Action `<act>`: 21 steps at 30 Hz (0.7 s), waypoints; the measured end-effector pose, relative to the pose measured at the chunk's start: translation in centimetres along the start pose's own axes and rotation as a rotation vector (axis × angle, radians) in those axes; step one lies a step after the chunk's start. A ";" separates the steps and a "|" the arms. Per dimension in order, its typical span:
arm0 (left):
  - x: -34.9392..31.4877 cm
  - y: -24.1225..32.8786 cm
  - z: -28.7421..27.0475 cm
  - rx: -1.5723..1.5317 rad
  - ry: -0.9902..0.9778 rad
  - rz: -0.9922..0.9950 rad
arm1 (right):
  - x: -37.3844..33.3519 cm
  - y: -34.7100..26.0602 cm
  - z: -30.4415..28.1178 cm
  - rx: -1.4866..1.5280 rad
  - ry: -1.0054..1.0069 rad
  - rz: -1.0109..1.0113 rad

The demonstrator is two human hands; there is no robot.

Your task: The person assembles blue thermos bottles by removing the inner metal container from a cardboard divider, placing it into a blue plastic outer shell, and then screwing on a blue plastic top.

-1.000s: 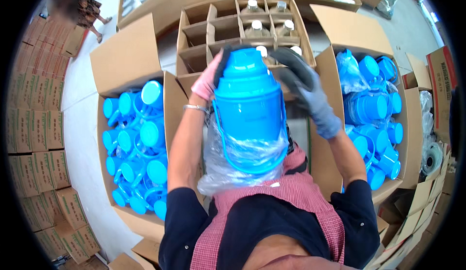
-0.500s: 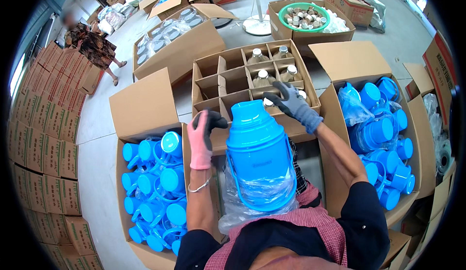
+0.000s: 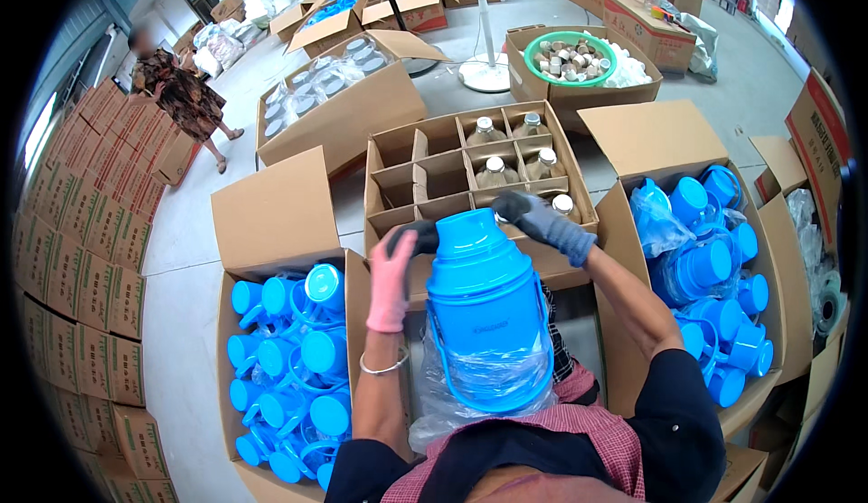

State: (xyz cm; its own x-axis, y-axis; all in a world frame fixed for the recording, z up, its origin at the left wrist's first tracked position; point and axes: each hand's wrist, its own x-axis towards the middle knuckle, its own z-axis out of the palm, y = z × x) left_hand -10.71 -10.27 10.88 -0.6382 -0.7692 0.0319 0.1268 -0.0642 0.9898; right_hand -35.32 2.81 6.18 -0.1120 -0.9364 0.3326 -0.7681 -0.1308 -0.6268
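A blue vacuum jug [image 3: 484, 308] stands upright against my lap, its narrow mouth away from me. Clear plastic wrap [image 3: 493, 376] bunches around its lower half, and its carrying handle hangs down the front. My left hand [image 3: 398, 268], in a pink glove with dark fingers, is just left of the jug's neck with the fingers curved toward it. On the other side, my right hand [image 3: 542, 224], in a grey-blue glove with dark fingers, reaches in beside the mouth. Neither hand plainly grips the jug. Behind it, a divided carton [image 3: 384, 218] holds several glass bottles [image 3: 495, 173] with pale tops.
Open cartons of blue jug parts flank me, one at left [image 3: 357, 286] and one at right [image 3: 615, 259]. Farther off are a box of grey-lidded items [image 3: 353, 109], a green basin [image 3: 533, 61] of small caps and a white stand [image 3: 484, 73]. A person [image 3: 181, 96] stands beside stacked cartons [image 3: 90, 277].
Both hands have come closer to the jug's mouth, the right moving left and down. The view has tilted slightly, so the scene sits lower. The person at far left has shifted stance.
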 end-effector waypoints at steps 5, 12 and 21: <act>-0.7 0.0 0.5 0.399 0.014 0.013 | 2.4 -7.4 2.9 0.621 0.150 0.061; 1.0 -0.8 -0.3 0.361 -0.115 0.083 | 0.0 -5.1 0.3 0.287 0.008 0.073; 1.5 1.0 0.0 0.204 -0.348 -0.054 | 1.1 -7.4 0.3 0.788 -0.083 0.337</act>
State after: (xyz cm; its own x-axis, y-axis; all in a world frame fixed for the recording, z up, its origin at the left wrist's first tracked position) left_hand -11.52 -11.53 11.89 -0.8632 -0.5047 -0.0100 -0.0441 0.0557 0.9975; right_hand -29.61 2.64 10.95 -0.1854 -0.9826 0.0074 -0.0367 -0.0006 -0.9993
